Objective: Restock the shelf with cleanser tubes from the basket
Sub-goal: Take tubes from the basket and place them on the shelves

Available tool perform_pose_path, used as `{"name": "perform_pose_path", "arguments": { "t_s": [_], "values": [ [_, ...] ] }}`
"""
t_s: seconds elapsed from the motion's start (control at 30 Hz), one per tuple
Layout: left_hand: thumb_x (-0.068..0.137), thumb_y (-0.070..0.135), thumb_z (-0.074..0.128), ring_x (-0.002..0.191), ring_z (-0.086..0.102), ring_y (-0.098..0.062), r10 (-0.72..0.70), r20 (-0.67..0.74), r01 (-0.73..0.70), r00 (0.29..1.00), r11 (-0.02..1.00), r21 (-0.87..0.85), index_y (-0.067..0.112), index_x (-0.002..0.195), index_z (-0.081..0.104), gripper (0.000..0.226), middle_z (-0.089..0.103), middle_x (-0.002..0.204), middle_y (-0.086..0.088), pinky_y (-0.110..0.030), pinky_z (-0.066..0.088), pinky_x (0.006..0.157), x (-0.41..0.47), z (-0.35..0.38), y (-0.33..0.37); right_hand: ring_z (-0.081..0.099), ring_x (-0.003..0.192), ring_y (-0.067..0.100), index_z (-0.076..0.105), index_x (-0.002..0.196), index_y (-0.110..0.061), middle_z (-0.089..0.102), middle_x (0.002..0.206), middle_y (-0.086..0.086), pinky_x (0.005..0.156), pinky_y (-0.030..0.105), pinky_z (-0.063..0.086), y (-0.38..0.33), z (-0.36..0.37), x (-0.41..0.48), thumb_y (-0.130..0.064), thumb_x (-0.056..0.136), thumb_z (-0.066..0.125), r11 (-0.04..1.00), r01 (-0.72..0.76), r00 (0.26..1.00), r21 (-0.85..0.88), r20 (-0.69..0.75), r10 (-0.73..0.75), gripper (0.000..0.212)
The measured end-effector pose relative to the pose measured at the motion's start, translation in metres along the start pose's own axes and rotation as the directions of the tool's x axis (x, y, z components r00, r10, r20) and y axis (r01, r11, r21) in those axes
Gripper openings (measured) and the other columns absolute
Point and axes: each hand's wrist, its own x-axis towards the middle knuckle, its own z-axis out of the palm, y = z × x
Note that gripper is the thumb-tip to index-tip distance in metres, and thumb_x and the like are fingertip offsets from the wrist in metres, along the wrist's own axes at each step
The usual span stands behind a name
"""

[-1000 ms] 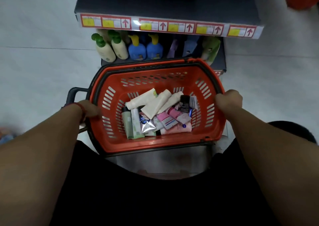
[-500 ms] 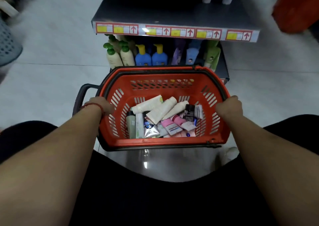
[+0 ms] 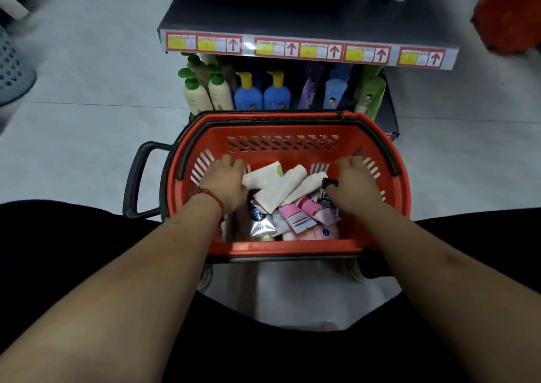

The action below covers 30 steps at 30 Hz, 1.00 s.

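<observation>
In the middle of the frame, the orange plastic basket with slotted walls point(image 3: 292, 248) is sitting low in front of the person, its far rim almost touching the front of the lower shelf level. A heap of cleanser tubes point(image 3: 273, 185) is lying on the basket floor: white ones on top, pink ones point(image 3: 298, 219) below them, a silver one point(image 3: 260, 227) at the lower left.

The left hand point(image 3: 225, 184) is reaching inside near the left wall, fingers spread and loose, grasping nothing, its edge just beside the white tubes. The right hand point(image 3: 352, 188) is reaching in near the right wall, fingers likewise loose and motion-blurred, with the thumb just beside a small black tube point(image 3: 325, 193); whether it is touching is not discernible.

The black loop handle point(image 3: 137, 177) is jutting from the basket's left side.

Above, the dark grey metal shelf point(image 3: 292, 19) is showing a broad stretch of its top behind the red-and-yellow price label strip point(image 3: 307, 50). Under it, cream pump bottles with green caps point(image 3: 196, 91) and blue bottles with yellow pumps point(image 3: 248, 94) are standing close against the basket's far rim. Pale tiled floor point(image 3: 87, 125) is spreading wide on both sides.
</observation>
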Motion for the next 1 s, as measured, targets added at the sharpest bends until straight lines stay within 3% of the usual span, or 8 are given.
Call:
{"name": "perform_pose_path", "arguments": {
  "t_s": [0.1,0.17,0.37,0.53,0.73,0.87,0.93,1.0],
  "values": [
    [0.092,0.029,0.065,0.122,0.058,-0.038,0.004,0.254,0.03,0.967,0.991,-0.13,0.006,0.133,0.06,0.046,0.062,0.132,-0.021,-0.036,0.048,0.095,0.016,0.022,0.01,0.054,0.121,0.035,0.055,0.135,-0.008,0.049,0.138,0.017,0.101,0.041,0.047,-0.007,0.016,0.007,-0.012,0.086,0.067,0.987,0.094,0.981,0.127,0.157,-0.113,0.051],
    [0.093,0.029,0.062,0.12,0.06,-0.038,-0.011,0.306,0.059,0.952,0.987,-0.147,0.005,0.126,0.064,0.041,0.065,0.127,-0.022,-0.035,0.049,0.092,0.025,0.041,0.01,0.055,0.122,0.032,0.057,0.137,-0.01,0.051,0.14,0.014,0.101,0.038,0.046,-0.009,0.03,0.014,-0.012,0.087,0.067,0.982,0.129,0.969,0.137,0.191,-0.154,0.051],
    [0.091,0.037,0.064,0.116,0.056,-0.039,0.043,0.277,-0.013,0.96,0.994,-0.109,0.008,0.135,0.049,0.054,0.052,0.129,-0.018,-0.045,0.05,0.093,0.056,0.081,0.022,0.052,0.124,0.032,0.054,0.137,-0.009,0.052,0.137,0.013,0.102,0.044,0.048,0.001,0.089,0.047,-0.021,0.091,0.067,0.99,0.139,0.951,0.033,0.275,-0.143,0.05],
    [0.087,0.049,0.066,0.112,0.056,-0.038,0.137,0.195,-0.136,0.971,0.99,-0.02,0.01,0.139,0.041,0.07,0.048,0.13,-0.016,-0.045,0.049,0.087,0.081,0.1,0.053,0.042,0.141,0.029,0.045,0.147,-0.006,0.048,0.15,0.012,0.119,0.04,0.033,0.01,0.121,0.076,-0.023,0.087,0.074,0.966,0.228,0.941,-0.119,0.281,-0.187,0.069],
    [0.08,0.04,0.074,0.116,0.052,-0.038,0.009,0.248,0.035,0.969,0.985,-0.172,0.003,0.148,0.029,0.089,0.041,0.135,-0.019,-0.044,0.049,0.09,0.09,0.12,0.077,0.065,0.111,0.046,0.068,0.116,0.007,0.068,0.116,0.025,0.1,0.054,0.053,0.022,0.144,0.103,-0.002,0.045,0.089,0.904,0.375,0.914,-0.205,0.243,-0.324,0.075],
    [0.083,0.023,0.073,0.115,0.055,-0.042,-0.076,0.277,0.158,0.958,0.946,-0.284,-0.002,0.147,0.028,0.082,0.045,0.132,-0.023,-0.044,0.049,0.088,0.09,0.12,0.076,0.067,0.087,0.043,0.073,0.102,0.004,0.069,0.1,0.023,0.081,0.048,0.058,0.02,0.139,0.113,-0.005,0.035,0.092,0.82,0.469,0.882,-0.327,0.211,-0.421,0.071],
    [0.086,0.017,0.069,0.109,0.059,-0.042,-0.078,0.303,0.202,0.95,0.891,-0.406,-0.004,0.141,0.033,0.07,0.052,0.124,-0.024,-0.037,0.044,0.076,0.089,0.115,0.069,0.067,0.089,0.041,0.074,0.103,0.001,0.068,0.104,0.021,0.078,0.045,0.058,0.01,0.129,0.115,-0.008,0.031,0.095,0.798,0.484,0.872,-0.359,0.271,-0.407,0.075],
    [0.089,0.019,0.068,0.105,0.058,-0.033,-0.055,0.363,0.239,0.93,0.842,-0.484,-0.001,0.133,0.041,0.056,0.058,0.117,-0.018,-0.031,0.039,0.074,0.086,0.104,0.059,0.059,0.112,0.04,0.063,0.128,-0.004,0.058,0.127,0.02,0.095,0.044,0.051,0.001,0.115,0.114,-0.018,0.057,0.091,0.774,0.523,0.842,-0.356,0.357,-0.405,0.077]
  ]
}}
